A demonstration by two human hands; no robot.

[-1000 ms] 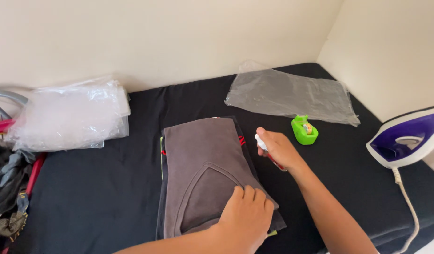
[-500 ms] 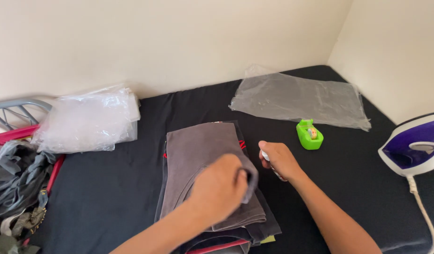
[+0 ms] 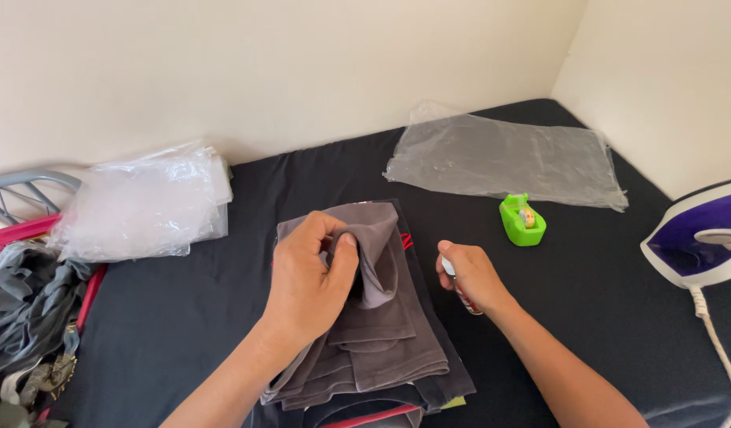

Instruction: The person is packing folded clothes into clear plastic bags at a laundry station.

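Since a moment ago the left hand (image 3: 310,277) has lifted the folded edge higher | grey garment (image 3: 381,325) at lower centre of frame, long axis running top to bottom | left hand pinches its upper fold, nearer | right hand (image 3: 470,273) just right of it, curled round a small pen-like tool (image 3: 460,292) | green tape dispenser (image 3: 522,222) further right.

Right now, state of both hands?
Left hand: closed, pinching a fold of the grey garment.
Right hand: closed around a small pen-like object; exact kind cannot be told.
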